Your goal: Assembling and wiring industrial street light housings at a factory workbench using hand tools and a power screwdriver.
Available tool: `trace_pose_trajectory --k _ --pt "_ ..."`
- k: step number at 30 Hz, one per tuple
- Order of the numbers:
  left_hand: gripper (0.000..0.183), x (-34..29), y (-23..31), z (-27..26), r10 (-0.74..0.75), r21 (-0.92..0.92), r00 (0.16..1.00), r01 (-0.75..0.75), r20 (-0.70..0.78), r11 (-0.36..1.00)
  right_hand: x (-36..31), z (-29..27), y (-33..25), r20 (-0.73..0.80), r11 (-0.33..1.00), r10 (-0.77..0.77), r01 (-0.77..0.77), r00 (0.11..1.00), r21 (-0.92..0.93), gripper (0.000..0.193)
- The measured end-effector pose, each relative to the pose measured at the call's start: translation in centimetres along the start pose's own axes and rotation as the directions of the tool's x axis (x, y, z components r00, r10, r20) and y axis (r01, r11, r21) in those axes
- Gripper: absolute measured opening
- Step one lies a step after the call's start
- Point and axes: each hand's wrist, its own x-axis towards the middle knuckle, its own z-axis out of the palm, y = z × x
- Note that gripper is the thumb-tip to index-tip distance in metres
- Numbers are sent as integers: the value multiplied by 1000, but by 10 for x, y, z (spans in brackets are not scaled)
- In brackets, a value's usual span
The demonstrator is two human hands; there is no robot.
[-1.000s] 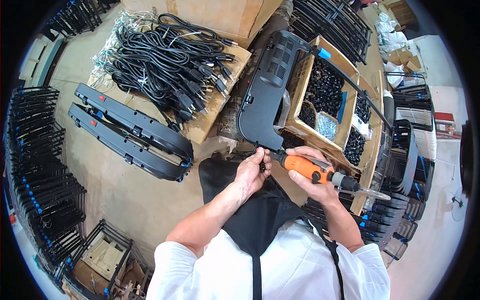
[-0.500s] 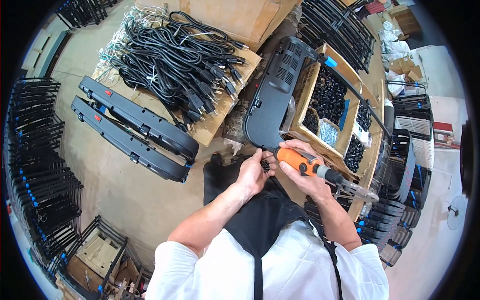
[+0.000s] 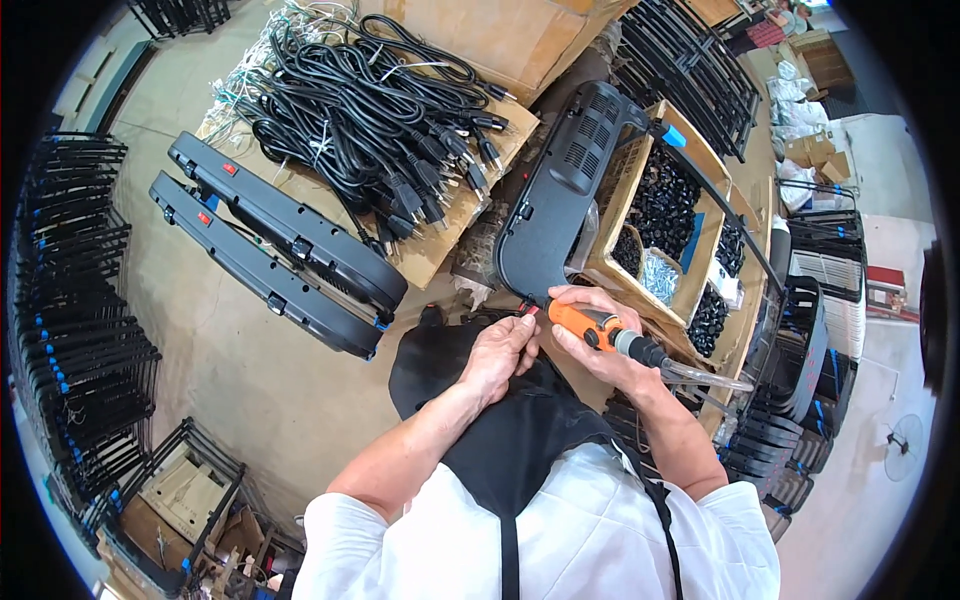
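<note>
1. Right there, just ahead of both hands, lay the black housing (image 3: 540,225), its near end close to the fingertips.
2. At that end, the left hand (image 3: 497,352) pinched a small red piece (image 3: 531,311) between thumb and fingers; a loose pinch might have dropped it.
3. And the right hand (image 3: 612,362), wrapped around an orange driver (image 3: 577,322), sat just beside it! So near, a slip of that tool might have knocked the left fingers.
4. Right of the hands: wooden bins (image 3: 597,262) of black parts (image 3: 668,205) and silver screws (image 3: 659,277); a careless elbow might have spilled them.
5. Ahead-left: black cords (image 3: 350,110) and two more housings (image 3: 300,248).
</note>
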Motion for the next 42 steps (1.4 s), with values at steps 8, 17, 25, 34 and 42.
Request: trace_pose_trajectory --k 8,17,25,34,42 --pt "25 -8 -8 3 232 -104 952 -256 -200 961 7 -6 10 46 996 -81 82 996 -29 41" --pt "36 3 -2 24 178 -395 966 -240 -186 887 -1 -47 3 0 919 -78 72 997 387 51" --pt "46 39 40 68 121 -419 976 -188 -181 888 16 -75 6 -85 864 -60 94 995 495 54" --pt "34 63 58 59 175 -370 984 -151 34 917 32 -85 4 -132 914 -6 59 991 401 55" --pt "31 52 81 54 57 -206 997 -66 -49 976 47 -85 12 -208 896 0 93 978 434 54"
